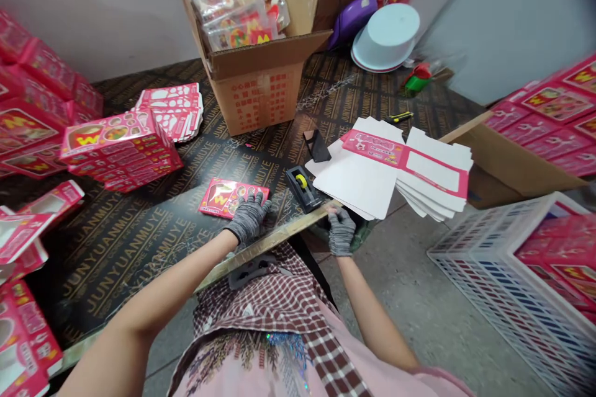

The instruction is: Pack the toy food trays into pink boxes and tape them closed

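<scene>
A small pink printed carton lies on the dark plywood table. My left hand, in a grey knit glove, rests over its right end with the fingers stretched out. At the table's front edge is my right hand, gloved in grey too but with bare fingertips showing. Its fingers are curled in together, and whatever they may hold is too small to make out. Just behind that hand stands a black tape dispenser with a yellow roll. Beside it fans a pile of flat white-and-pink cardboard blanks.
An open brown carton of clear packets stands at the back. Stacked pink boxes and flat printed sheets are on the left. A yellow cutter lies behind the blanks. A white plastic crate sits at right.
</scene>
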`<state>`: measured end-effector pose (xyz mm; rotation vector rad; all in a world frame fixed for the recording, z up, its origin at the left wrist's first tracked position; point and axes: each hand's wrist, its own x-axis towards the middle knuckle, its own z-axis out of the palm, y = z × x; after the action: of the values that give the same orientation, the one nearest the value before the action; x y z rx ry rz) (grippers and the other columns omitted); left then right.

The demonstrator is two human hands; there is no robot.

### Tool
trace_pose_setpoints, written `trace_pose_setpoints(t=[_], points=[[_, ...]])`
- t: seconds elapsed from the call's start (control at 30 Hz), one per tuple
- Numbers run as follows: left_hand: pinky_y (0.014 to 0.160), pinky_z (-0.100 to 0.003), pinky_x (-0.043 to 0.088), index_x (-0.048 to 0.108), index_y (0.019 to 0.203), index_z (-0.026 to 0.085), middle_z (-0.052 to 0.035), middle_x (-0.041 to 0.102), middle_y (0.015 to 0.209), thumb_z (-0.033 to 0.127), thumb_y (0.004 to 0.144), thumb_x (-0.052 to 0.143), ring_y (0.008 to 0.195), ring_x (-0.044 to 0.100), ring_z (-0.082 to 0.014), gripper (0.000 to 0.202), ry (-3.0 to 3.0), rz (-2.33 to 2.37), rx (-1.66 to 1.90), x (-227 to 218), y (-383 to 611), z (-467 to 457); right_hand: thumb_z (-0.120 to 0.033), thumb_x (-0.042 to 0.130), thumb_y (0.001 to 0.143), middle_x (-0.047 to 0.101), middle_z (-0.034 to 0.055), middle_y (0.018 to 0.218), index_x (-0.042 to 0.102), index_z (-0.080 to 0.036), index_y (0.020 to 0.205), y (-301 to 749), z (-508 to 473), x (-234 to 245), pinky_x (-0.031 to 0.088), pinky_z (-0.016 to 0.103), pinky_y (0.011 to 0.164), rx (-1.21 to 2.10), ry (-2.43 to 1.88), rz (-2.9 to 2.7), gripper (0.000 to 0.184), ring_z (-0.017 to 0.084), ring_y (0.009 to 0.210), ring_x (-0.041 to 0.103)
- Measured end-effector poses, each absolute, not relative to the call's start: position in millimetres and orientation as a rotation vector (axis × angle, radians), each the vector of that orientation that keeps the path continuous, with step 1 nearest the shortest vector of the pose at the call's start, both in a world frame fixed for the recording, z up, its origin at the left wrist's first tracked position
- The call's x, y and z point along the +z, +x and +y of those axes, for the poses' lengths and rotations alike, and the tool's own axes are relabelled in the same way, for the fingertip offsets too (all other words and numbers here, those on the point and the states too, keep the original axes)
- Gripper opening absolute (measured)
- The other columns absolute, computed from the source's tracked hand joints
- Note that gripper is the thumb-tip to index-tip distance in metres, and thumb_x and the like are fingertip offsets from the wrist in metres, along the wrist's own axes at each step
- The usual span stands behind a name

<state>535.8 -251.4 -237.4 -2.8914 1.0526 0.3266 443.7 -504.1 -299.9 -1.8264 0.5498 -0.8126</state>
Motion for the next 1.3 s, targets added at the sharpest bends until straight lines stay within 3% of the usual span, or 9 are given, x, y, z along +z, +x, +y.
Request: trace_pose_setpoints(t=[0.17,0.33,0.43,0.57,0.67,0.87,0.97,1.1,1.3], points=[[0.114,-0.065,0.032,0.041,0.153,0.014,-0.0274,0.035,0.159,0.028,0.077,0.071,0.144,0.037,-0.0490,0.083,-2.869,1.046,0.347,-239.6,526.6,-222.7,-0.049,0.058,0.084,0.072,0.0080,0.086,0.065,-0.022,0.077,438.6,-480.0,-270.7,0.051,0.042,0.089,-0.958,-1.850,0.492,0.029,0.023,0.084,0.064],[0.106,-0.054,0.048,0.050,0.147,0.019,-0.0221,0.052,0.148,0.014,0.093,0.046,0.128,0.059,-0.0334,0.054,-2.910,1.122,0.120,-220.5,525.5,-200.7,-0.046,0.061,0.084,0.071,0.0054,0.082,0.068,-0.021,0.080,456.3,-443.2,-236.4,0.052,0.037,0.079,-0.780,-1.771,0.246,0.026,0.020,0.076,0.062],[0.098,-0.048,0.055,0.057,0.138,0.019,-0.0186,0.061,0.138,0.013,0.092,0.045,0.118,0.065,-0.0285,0.048,-3.069,1.138,-0.182,-195.2,528.9,-179.0,-0.045,0.065,0.080,0.068,0.0027,0.074,0.070,-0.020,0.082,464.8,-427.2,-223.0,0.046,0.030,0.060,-0.567,-1.643,0.208,0.026,0.014,0.059,0.055],[0.092,-0.037,0.058,0.068,0.117,0.019,-0.0116,0.070,0.121,0.021,0.088,0.055,0.106,0.069,-0.0221,0.031,-3.412,1.294,-0.885,-171.0,526.7,-139.5,-0.047,0.070,0.077,0.061,-0.0023,0.059,0.071,-0.019,0.089,466.2,-414.8,-206.9,0.028,0.022,0.041,-0.291,-1.436,0.184,0.030,0.008,0.043,0.042],[0.092,-0.038,0.057,0.070,0.106,0.019,-0.0106,0.071,0.114,0.030,0.089,0.059,0.104,0.069,-0.0221,0.023,-3.675,1.278,-1.194,-175.8,516.3,-118.1,-0.046,0.071,0.079,0.054,-0.0052,0.052,0.073,-0.018,0.098,462.1,-407.4,-194.1,0.022,0.021,0.039,-0.139,-1.331,0.098,0.034,0.006,0.038,0.036],[0.100,-0.042,0.053,0.069,0.109,0.021,-0.0104,0.070,0.116,0.037,0.089,0.057,0.109,0.066,-0.0233,0.029,-3.522,1.098,-1.141,-197.2,504.7,-121.9,-0.039,0.070,0.077,0.051,-0.0061,0.046,0.076,-0.014,0.104,462.7,-383.1,-171.2,0.017,0.021,0.038,0.131,-1.268,-0.046,0.038,0.005,0.036,0.030],[0.096,-0.041,0.054,0.068,0.100,0.020,-0.0099,0.072,0.108,0.029,0.091,0.055,0.100,0.067,-0.0224,0.018,-3.330,1.055,-1.151,-193.7,509.9,-134.6,-0.038,0.073,0.073,0.055,-0.0049,0.047,0.077,-0.013,0.103,470.6,-366.5,-165.4,0.018,0.020,0.038,0.278,-1.247,-0.085,0.039,0.004,0.036,0.031],[0.086,-0.038,0.056,0.066,0.109,0.017,-0.0120,0.071,0.103,0.013,0.091,0.043,0.093,0.067,-0.0229,0.030,-3.224,1.089,-1.184,-192.8,513.0,-147.1,-0.034,0.074,0.069,0.056,-0.0053,0.046,0.078,-0.013,0.101,484.2,-350.9,-165.0,0.021,0.018,0.038,0.427,-1.141,-0.106,0.038,0.003,0.033,0.030],[0.084,-0.037,0.055,0.064,0.117,0.018,-0.0106,0.071,0.101,0.012,0.094,0.040,0.093,0.066,-0.0216,0.034,-3.084,1.172,-1.367,-202.2,507.5,-151.4,-0.024,0.063,0.073,0.054,-0.0058,0.046,0.074,-0.013,0.081,496.0,-352.0,-171.0,0.025,0.017,0.037,0.564,-0.962,-0.036,0.017,0.003,0.033,0.026]])
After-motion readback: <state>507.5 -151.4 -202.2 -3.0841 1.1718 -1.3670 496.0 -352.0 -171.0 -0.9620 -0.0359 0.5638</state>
